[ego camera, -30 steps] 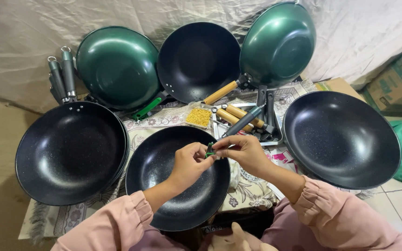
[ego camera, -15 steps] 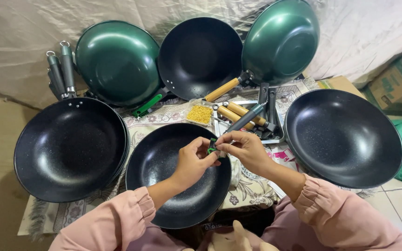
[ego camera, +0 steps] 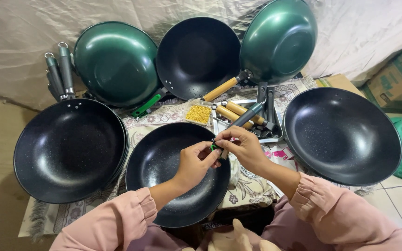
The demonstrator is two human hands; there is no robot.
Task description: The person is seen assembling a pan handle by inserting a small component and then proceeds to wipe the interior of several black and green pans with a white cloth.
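Note:
A black wok (ego camera: 164,162) lies in front of me on a patterned cloth. At its far right rim both hands meet. My right hand (ego camera: 245,148) grips the lower end of a grey handle (ego camera: 246,116) that points up and away from the wok. My left hand (ego camera: 194,162) reaches over the wok and pinches the small green end piece (ego camera: 213,147) where the handle meets the rim. The joint itself is mostly hidden by my fingers.
A stack of black woks (ego camera: 68,148) lies at the left and a single black wok (ego camera: 340,135) at the right. Two green woks (ego camera: 115,62) (ego camera: 278,39) and a black one (ego camera: 196,56) lean at the back. Wooden handles (ego camera: 236,111), a yellow packet (ego camera: 198,114), grey handles (ego camera: 59,69) and a cardboard box (ego camera: 396,79) lie nearby.
Both hands stay at the wok's rim on the handle end. Only small finger movements show, and the view has shifted slightly.

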